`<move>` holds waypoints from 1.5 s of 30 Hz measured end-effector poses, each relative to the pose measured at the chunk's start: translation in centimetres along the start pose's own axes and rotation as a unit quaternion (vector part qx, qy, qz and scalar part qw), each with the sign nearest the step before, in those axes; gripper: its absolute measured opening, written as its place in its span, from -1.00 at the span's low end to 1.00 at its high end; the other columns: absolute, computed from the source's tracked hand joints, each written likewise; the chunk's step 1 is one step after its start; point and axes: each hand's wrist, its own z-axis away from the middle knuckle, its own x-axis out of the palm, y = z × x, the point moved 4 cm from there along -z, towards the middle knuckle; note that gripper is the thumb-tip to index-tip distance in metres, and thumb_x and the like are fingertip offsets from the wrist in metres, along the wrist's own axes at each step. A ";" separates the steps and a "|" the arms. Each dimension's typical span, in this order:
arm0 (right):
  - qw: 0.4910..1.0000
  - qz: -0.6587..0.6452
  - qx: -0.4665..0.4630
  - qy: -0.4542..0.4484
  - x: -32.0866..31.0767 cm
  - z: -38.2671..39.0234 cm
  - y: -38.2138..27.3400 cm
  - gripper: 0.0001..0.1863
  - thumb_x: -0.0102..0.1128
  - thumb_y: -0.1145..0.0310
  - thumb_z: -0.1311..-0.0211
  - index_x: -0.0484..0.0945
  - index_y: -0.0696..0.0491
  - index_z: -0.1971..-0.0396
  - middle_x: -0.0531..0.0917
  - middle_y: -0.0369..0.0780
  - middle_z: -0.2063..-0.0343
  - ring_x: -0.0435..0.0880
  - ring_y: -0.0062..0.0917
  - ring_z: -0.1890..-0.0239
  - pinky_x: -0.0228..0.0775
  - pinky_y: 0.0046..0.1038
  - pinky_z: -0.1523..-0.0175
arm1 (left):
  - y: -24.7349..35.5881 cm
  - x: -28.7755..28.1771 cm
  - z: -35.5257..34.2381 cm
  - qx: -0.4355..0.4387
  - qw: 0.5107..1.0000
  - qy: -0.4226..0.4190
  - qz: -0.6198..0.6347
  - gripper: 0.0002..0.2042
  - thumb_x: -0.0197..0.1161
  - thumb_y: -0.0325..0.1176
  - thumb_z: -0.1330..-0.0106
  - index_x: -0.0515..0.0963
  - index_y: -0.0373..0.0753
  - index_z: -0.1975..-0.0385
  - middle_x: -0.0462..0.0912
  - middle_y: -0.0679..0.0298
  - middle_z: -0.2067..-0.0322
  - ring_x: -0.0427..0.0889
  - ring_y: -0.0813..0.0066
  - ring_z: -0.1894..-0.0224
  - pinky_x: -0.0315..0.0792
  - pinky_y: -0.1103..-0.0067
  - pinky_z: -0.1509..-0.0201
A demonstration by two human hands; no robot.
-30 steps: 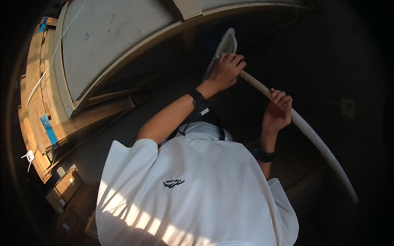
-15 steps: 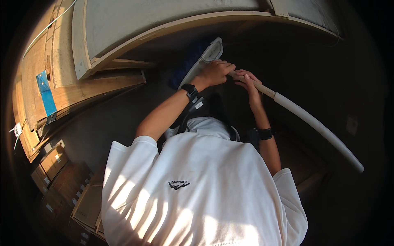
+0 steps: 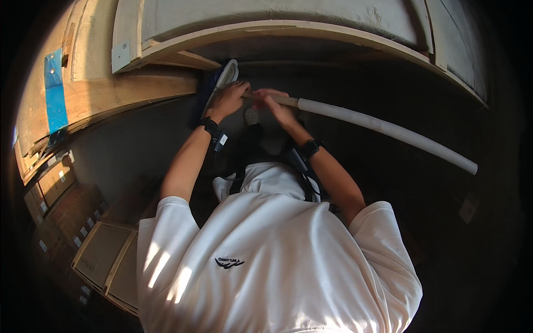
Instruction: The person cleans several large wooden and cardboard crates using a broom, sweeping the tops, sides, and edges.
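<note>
A broom lies crosswise in front of me, its handle [image 3: 383, 127] covered by a pale sleeve over most of its length and bare wood near the head. The grey broom head [image 3: 229, 71] with dark blue bristles is at the left, close to the wooden frame. My left hand [image 3: 229, 100] is closed at the joint of head and handle. Just to its right, my right hand [image 3: 277, 106] is closed around the bare wooden part, its fingers partly blurred. The handle's sleeved end points out to the right.
A large grey panel with a wooden frame [image 3: 288, 26] spans the far side. Wooden boards with a blue strip [image 3: 56, 94] stand at the left. Cardboard boxes [image 3: 55, 180] and a wood-framed crate [image 3: 102, 252] are at lower left. A shoe [image 3: 251, 116] shows below my hands.
Both hands and the broom have shifted left in the picture. The handle now lies flatter, and its end has swung up. My right hand is nearer my left.
</note>
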 end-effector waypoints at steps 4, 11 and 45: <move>0.994 -0.096 -0.040 0.045 -3.6 -0.8 1.4 -0.71 0.23 0.33 -0.45 0.66 0.25 0.03 0.76 -0.07 0.18 0.80 -0.39 0.26 0.69 -0.40 0.09 | 0.8 1.9 -3.2 0.038 0.999 0.005 0.002 -0.55 0.15 -0.70 -0.08 0.51 -0.31 -0.04 0.61 -0.02 0.03 0.55 -0.10 -0.13 0.46 0.18 -0.13; 0.982 0.070 -0.041 0.171 -10.7 -0.4 5.0 -0.69 0.13 0.30 -0.49 0.62 0.25 0.01 0.71 -0.01 0.05 0.80 -0.30 0.21 0.72 -0.32 0.09 | -2.8 14.3 -12.8 0.132 0.986 -0.012 0.097 -0.62 0.16 -0.72 -0.07 0.59 -0.26 0.08 0.62 0.07 0.06 0.54 -0.02 -0.13 0.43 0.23 -0.18; 0.963 0.045 -0.084 0.252 -17.0 4.9 2.2 -0.67 0.14 0.26 -0.49 0.64 0.26 0.06 0.74 -0.03 0.18 0.80 -0.30 0.25 0.71 -0.34 0.09 | 4.6 19.2 -18.3 0.196 0.973 -0.111 0.044 -0.57 0.17 -0.68 -0.02 0.62 -0.23 0.06 0.63 0.09 0.05 0.55 0.01 -0.10 0.39 0.22 -0.27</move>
